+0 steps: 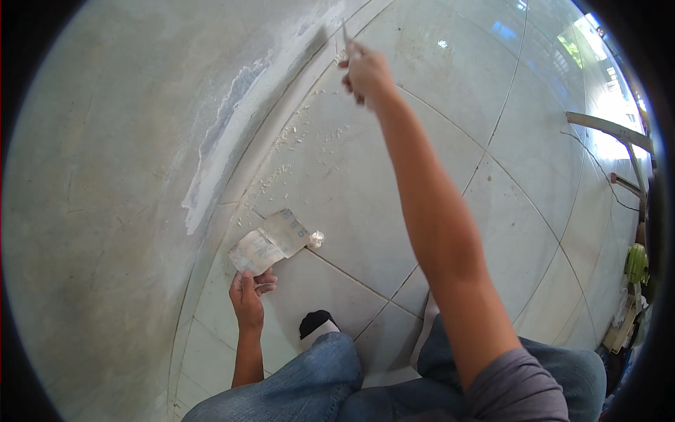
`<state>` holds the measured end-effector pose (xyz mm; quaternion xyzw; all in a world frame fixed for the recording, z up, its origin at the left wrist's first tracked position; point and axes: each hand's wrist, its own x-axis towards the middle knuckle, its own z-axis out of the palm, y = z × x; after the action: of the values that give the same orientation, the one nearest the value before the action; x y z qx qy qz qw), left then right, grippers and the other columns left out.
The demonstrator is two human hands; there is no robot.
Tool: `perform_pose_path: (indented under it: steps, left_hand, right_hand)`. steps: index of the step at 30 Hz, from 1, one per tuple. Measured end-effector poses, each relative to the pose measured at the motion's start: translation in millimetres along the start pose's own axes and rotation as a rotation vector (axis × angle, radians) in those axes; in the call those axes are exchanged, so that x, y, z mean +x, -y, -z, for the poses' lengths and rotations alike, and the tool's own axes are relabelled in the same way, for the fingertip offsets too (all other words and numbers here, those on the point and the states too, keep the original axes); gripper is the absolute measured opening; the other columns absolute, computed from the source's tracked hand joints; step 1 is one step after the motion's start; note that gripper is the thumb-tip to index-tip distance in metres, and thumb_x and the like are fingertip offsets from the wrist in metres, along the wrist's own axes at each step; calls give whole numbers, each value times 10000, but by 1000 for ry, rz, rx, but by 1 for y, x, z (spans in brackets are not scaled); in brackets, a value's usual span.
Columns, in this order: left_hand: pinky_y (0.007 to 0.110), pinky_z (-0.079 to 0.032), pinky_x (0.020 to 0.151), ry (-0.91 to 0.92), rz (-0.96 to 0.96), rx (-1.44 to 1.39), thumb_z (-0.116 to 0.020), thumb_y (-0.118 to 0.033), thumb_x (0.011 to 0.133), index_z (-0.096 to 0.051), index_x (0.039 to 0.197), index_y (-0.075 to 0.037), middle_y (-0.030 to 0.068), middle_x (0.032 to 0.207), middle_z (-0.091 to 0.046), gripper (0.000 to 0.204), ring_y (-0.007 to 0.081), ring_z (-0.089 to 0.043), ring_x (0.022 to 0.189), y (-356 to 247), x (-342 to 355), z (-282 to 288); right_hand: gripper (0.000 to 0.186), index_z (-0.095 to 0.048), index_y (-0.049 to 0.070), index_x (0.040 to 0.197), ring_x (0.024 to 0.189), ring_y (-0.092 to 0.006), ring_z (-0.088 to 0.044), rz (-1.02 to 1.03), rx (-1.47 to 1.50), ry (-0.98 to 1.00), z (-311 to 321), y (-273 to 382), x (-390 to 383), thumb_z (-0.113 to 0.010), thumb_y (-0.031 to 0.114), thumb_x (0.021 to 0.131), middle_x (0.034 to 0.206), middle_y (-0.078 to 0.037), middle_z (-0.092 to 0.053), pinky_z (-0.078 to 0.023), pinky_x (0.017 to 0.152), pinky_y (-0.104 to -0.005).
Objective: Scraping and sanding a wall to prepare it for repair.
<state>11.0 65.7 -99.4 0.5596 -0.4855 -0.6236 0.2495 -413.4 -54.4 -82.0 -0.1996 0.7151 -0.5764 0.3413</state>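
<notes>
My left hand [249,299] pinches the lower edge of a worn, creased sheet of paper [271,243] with faded blue print. The sheet is held low over the floor tiles, and a small crumpled whitish lump [316,239] sits by its right corner. My right arm is stretched far forward. Its hand [367,74] is closed around a thin-bladed hand tool [345,34], slightly blurred, so its exact kind cannot be told. The blade points up beside the base of the wall, and the handle's end shows below the fist. A rough whitish patch [225,133] runs along the wall's lower part.
Whitish flakes [281,169] lie scattered on the tiles along the wall's tile skirting [264,141]. My knees and a foot in a black-and-white covering [318,326] are close below. At the far right are a wooden frame [608,128], a wire and a green object [637,264].
</notes>
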Motion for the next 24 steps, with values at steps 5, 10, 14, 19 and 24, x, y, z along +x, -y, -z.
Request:
perform_pose_path:
  steps: [5,10,14,19,24]
  left_hand:
    - [283,-552,663,-33,32,10,-393,-285,1039,-574,1125,31,155,961,-680,375,184,-674,785,5,-5,5]
    - [288,-554,670,-20,-18,38,-382,-262,1037,-572,1111,42,145,958,-672,367,194,-676,804,-4,-7,6]
    - [296,-557,678,-22,-60,133,-382,-249,1035,-572,1116,46,131,966,-666,360,200,-679,816,-13,-2,4]
    - [295,-553,695,-80,-136,146,-397,-222,1027,-563,1138,48,114,1018,-649,336,192,-676,837,-44,0,-8]
    - [323,-523,818,39,-148,-165,-407,-208,1017,-527,1222,21,121,1119,-620,329,196,-639,985,-47,4,-5]
  right_hand:
    - [403,-523,174,1377,533,-103,-480,-249,-9,91,4,18,43,-435,342,1021,903,-58,-593,-397,434,-284]
    - [345,-612,77,1143,443,-133,-461,-138,5,172,-45,-1,-61,-472,360,1005,700,-86,-570,-357,330,-312]
    - [295,-608,44,1188,482,-145,-525,-30,67,336,-93,-58,-177,-486,232,997,733,-92,-596,-462,435,-334]
    - [349,-567,44,1255,742,-290,-652,363,-110,82,-109,-82,-255,-577,194,940,904,-148,-616,-524,623,-367]
    - [406,-547,63,1277,867,-350,-635,366,-187,353,-105,-47,-284,-616,168,891,1068,-164,-551,-532,708,-396]
